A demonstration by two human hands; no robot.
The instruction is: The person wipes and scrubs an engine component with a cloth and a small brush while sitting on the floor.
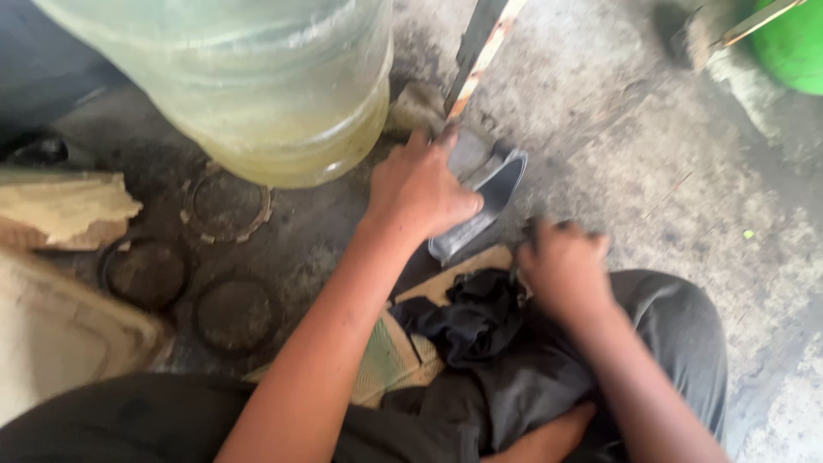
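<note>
1. Head view looks straight down at a person crouched or seated low on a stained concrete floor (669,171), knees in dark trousers (669,334) at the bottom of the frame.

2. Left hand (420,189) reaches forward and rests on a grey, trough-shaped metal piece (489,201) lying on the floor. The fingers are curled over its near edge and the palm presses down, probably to steady it. The hand covers the contact, so I cannot tell whether it truly grips the piece or merely rests on it.

3. Right hand (561,266) is closed into a loose fist just right of the metal piece, above the knee. It is blurred; something thin may be pinched in it, but I cannot tell what.

4. A black rag (471,317) lies bunched between the two forearms, partly on a flat piece of cardboard (386,360), close enough to grab for wiping.

5. A large translucent water jug (274,86) stands at upper left, well behind the left hand. Three dark metal rings (227,206) lie on the floor beside it, set apart from one another.

6. A slanted metal bar (480,51) rises from behind the metal piece. A green container (793,47) shows at the top right corner.
</note>
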